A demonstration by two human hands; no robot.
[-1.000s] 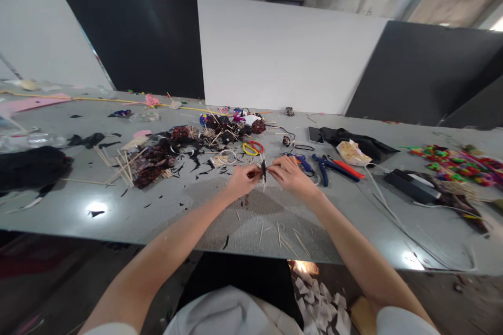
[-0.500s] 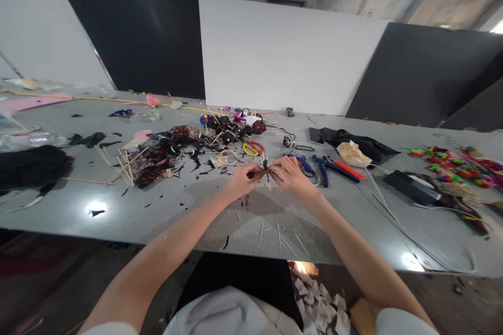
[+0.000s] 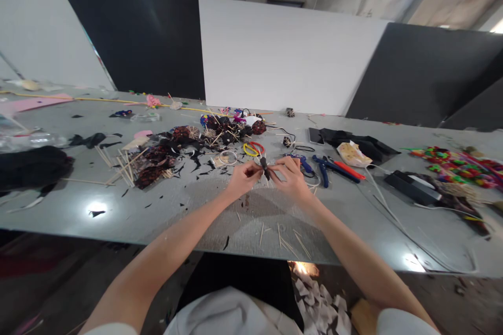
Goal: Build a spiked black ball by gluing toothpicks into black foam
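Both hands, the left hand and the right hand, pinch a small dark bundle of thin wooden sticks between them just above the grey table, fingertips closed to steady it from either side.

We see grey table strewn with black scraps. Blue-handled pliers beside red-handled tool. Yellow and red rings near middle. Loose wooden sticks at near edge. Phone further back. Colourful pile far right.
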